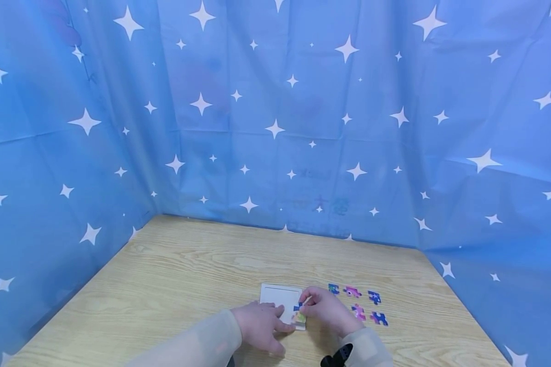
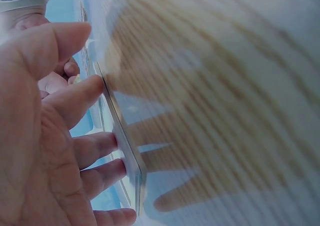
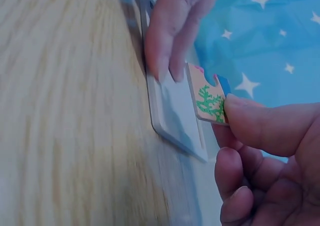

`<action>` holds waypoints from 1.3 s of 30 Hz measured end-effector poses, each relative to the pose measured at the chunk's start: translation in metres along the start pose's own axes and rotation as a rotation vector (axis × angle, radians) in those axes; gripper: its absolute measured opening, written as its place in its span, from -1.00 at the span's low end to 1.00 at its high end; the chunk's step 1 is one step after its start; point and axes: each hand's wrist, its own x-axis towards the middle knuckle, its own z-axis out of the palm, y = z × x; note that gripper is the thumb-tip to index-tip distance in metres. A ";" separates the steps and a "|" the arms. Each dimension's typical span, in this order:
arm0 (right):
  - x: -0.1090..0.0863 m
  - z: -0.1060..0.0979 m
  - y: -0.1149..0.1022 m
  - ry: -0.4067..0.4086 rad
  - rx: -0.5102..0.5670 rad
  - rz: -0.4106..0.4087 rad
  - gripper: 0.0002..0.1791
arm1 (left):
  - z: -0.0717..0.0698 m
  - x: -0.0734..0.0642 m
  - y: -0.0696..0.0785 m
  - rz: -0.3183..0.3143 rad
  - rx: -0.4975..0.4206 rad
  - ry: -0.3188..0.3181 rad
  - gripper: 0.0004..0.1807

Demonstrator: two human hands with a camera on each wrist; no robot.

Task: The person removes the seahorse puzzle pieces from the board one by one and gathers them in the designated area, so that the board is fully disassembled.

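My right hand [image 1: 327, 309] pinches a puzzle piece [image 3: 206, 97] between thumb and fingers. It is peach-coloured with green seaweed-like branches and a blue edge, and it is held close over the lower right corner of the white puzzle tray [image 1: 275, 296]. The tray lies flat on the table, with a raised border around it. With fingers spread and fairly straight, my left hand [image 1: 263, 324] rests on the tray; in the left wrist view its fingertips [image 2: 109, 142] touch the tray's edge.
Right of the tray several loose puzzle pieces lie on the wooden table [image 1: 197, 280], among them a pink one with an eye [image 1: 352, 291] and a dark blue one [image 1: 379, 318]. A blue curtain [image 1: 275, 153] with white stars stands behind and at both sides.
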 end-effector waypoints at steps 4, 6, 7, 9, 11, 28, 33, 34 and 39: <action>-0.004 -0.008 0.006 0.011 0.043 0.006 -0.86 | 0.001 0.000 0.000 -0.004 -0.001 0.003 -0.42; -0.005 -0.013 0.010 0.014 0.061 -0.006 -0.85 | 0.001 0.000 0.000 -0.011 -0.004 0.003 -0.42; -0.006 -0.015 0.013 0.015 0.060 -0.013 -0.85 | 0.001 0.000 0.000 -0.014 -0.004 0.004 -0.42; -0.007 -0.021 0.018 0.011 0.069 -0.029 -0.85 | 0.001 0.000 0.001 -0.020 -0.005 0.003 -0.41; -0.009 -0.026 0.021 -0.007 0.101 -0.029 -0.85 | 0.001 0.000 0.001 -0.024 -0.011 0.001 -0.41; -0.032 -0.081 0.048 -0.021 0.106 0.050 -0.83 | 0.001 -0.003 0.002 -0.043 -0.023 0.007 -0.42; -0.038 -0.099 0.056 -0.042 0.101 0.064 -0.81 | 0.000 -0.003 0.003 -0.044 -0.018 0.006 -0.43; -0.039 -0.102 0.057 -0.044 0.094 0.067 -0.80 | 0.000 -0.003 0.003 -0.045 -0.018 0.007 -0.43; -0.044 -0.114 0.066 -0.028 0.063 0.104 -0.82 | 0.000 -0.003 0.003 -0.048 -0.020 0.006 -0.43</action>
